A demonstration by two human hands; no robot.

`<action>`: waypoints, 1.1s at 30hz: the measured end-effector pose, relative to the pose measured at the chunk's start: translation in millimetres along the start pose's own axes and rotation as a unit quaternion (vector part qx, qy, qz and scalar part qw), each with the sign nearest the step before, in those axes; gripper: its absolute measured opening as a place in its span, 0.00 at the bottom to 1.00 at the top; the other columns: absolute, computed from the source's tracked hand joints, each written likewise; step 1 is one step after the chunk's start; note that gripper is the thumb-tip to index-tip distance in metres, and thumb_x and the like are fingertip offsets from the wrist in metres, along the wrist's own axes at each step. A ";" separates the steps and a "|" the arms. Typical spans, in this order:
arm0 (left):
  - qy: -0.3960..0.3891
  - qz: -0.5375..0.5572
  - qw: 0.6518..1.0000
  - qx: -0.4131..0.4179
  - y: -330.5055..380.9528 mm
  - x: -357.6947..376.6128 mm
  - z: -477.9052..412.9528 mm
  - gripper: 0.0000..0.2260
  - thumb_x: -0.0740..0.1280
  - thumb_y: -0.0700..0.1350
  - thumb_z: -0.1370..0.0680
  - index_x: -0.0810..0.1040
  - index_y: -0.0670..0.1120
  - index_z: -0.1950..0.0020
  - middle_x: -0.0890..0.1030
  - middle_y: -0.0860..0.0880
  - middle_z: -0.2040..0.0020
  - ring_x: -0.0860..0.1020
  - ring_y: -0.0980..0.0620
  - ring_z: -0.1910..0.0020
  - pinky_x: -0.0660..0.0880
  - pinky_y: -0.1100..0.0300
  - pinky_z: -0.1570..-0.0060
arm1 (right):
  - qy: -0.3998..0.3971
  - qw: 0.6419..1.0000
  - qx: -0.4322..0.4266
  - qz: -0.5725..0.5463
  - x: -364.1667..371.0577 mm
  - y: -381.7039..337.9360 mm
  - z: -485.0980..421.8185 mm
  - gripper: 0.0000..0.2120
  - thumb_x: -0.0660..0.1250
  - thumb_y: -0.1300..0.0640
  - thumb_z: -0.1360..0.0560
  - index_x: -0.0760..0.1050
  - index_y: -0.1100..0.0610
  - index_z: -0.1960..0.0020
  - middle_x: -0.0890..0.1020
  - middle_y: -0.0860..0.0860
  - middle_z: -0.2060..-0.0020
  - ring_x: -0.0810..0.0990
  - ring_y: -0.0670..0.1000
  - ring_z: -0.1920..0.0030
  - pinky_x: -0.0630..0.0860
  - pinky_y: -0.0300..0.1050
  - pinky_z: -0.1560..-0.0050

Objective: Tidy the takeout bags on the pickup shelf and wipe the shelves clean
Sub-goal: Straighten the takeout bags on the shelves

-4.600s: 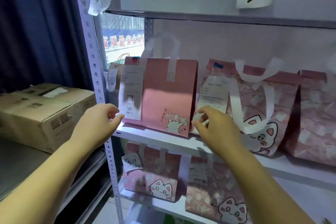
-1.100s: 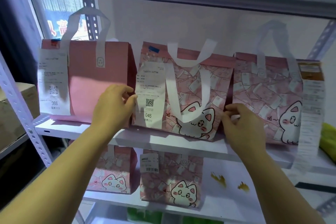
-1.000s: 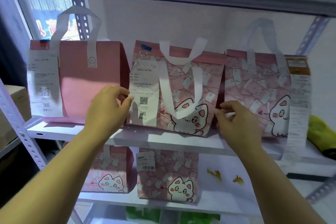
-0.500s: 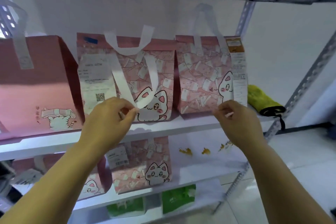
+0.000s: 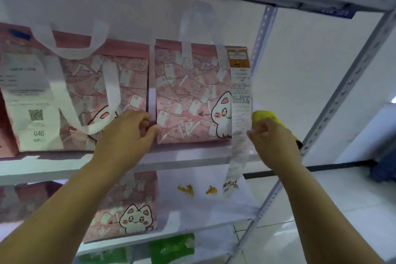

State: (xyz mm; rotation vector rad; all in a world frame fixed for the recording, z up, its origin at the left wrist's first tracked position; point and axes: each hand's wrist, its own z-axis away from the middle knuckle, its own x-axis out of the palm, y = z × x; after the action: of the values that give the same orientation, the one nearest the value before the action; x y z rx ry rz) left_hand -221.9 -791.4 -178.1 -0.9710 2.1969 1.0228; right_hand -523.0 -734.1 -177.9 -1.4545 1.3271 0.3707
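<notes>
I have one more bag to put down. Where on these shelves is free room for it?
The lower shelf is bare right of the cat bag, apart from orange stains. The middle shelf is crowded: two pink bags nearly touching, then a long receipt and a yellow cloth.

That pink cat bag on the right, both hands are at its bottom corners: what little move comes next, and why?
Probably a small nudge to square the bag on the shelf. The left hand pinches its lower left corner and the right hand is at its lower right, by the long receipt. A narrow gap separates it from the neighbouring bag.
</notes>
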 end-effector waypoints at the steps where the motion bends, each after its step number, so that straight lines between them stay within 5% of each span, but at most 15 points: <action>1: 0.007 -0.006 1.000 -0.010 3.7 6.2 -2.0 0.09 0.68 0.50 0.26 0.78 0.45 0.51 0.74 0.52 0.59 0.71 0.51 0.62 0.68 0.58 0.63 | -0.008 1.000 -0.004 -0.001 0.1 5.0 -8.3 0.15 0.65 0.46 0.26 0.73 0.55 0.45 0.78 0.48 0.57 0.73 0.50 0.61 0.67 0.44 0.63; 7: -0.008 -0.015 0.998 -0.054 13.2 27.7 -2.4 0.10 0.65 0.53 0.25 0.75 0.48 0.62 0.75 0.50 0.65 0.73 0.53 0.68 0.70 0.57 0.69 | -0.096 0.993 -0.042 -0.058 8.3 23.5 -48.3 0.23 0.66 0.47 0.26 0.70 0.55 0.35 0.78 0.48 0.45 0.76 0.49 0.52 0.70 0.42 0.57; 15: 0.024 -0.013 0.993 -0.112 21.0 35.0 -3.7 0.09 0.67 0.50 0.25 0.77 0.46 0.61 0.77 0.50 0.69 0.75 0.50 0.70 0.70 0.59 0.70 | -0.081 0.985 -0.085 -0.129 15.3 30.8 -60.5 0.02 0.68 0.54 0.26 0.76 0.48 0.54 0.78 0.40 0.65 0.76 0.38 0.68 0.66 0.28 0.72; 25: 0.040 -0.005 0.993 -0.112 31.3 36.6 -2.2 0.06 0.68 0.47 0.25 0.78 0.46 0.58 0.79 0.48 0.65 0.76 0.50 0.67 0.69 0.61 0.68 | -0.079 0.976 -0.103 -0.176 13.8 36.9 -57.0 0.03 0.67 0.56 0.26 0.76 0.48 0.53 0.80 0.43 0.64 0.77 0.40 0.68 0.71 0.34 0.68; 30: 0.047 0.030 0.993 -0.102 41.1 26.3 7.2 0.05 0.69 0.47 0.25 0.78 0.46 0.58 0.79 0.49 0.66 0.78 0.52 0.69 0.71 0.63 0.67 | -0.059 0.970 -0.114 -0.207 1.9 40.3 -43.6 0.05 0.67 0.58 0.25 0.76 0.48 0.52 0.78 0.39 0.66 0.77 0.34 0.66 0.69 0.24 0.70; 33: 0.047 0.038 0.993 -0.099 49.2 18.4 18.0 0.04 0.69 0.47 0.25 0.77 0.48 0.58 0.77 0.55 0.65 0.77 0.57 0.68 0.68 0.65 0.68 | -0.038 0.970 -0.112 -0.213 -8.7 41.9 -26.6 0.05 0.66 0.58 0.25 0.77 0.49 0.52 0.78 0.38 0.66 0.77 0.35 0.66 0.70 0.27 0.70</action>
State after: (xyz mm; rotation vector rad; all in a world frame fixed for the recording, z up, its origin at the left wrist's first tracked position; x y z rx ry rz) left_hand -268.7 -761.5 -180.4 -1.0473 2.2562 1.2743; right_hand -572.4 -743.2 -181.4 -1.8457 0.8987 0.2953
